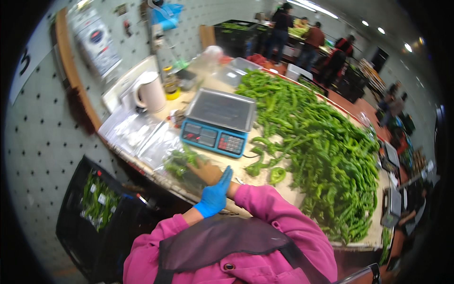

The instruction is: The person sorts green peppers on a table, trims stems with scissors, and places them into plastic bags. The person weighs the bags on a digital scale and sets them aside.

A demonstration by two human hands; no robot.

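1. The clear plastic bag of green peppers (pixel 176 163) lay at the near edge of the worktable (pixel 292 193), just beside the front-left corner of the digital scale (pixel 220 113).
2. My right hand (pixel 205 171) was at the bag's right side, fingers toward it, probably to steady it; blur and overlap kept me from telling whether they pinched the plastic or only rested against it.
3. My left hand (pixel 213 196), in a blue glove, crossed in front of my right wrist, its visible fingers straight and pressed close together. I saw nothing in it, and couldn't tell whether it touched that wrist.
4. The scale's keypad faced me, presumably for easy reading; its pan was bare.
5. Flat clear bags (pixel 135 135) lay to the left, likely for easy reach.
6. The loose long green peppers (pixel 326 161) were heaped on the right, seemingly leaving my side workable.
7. Lower left stood a black crate (pixel 70 208) holding packaged peppers (pixel 99 196).
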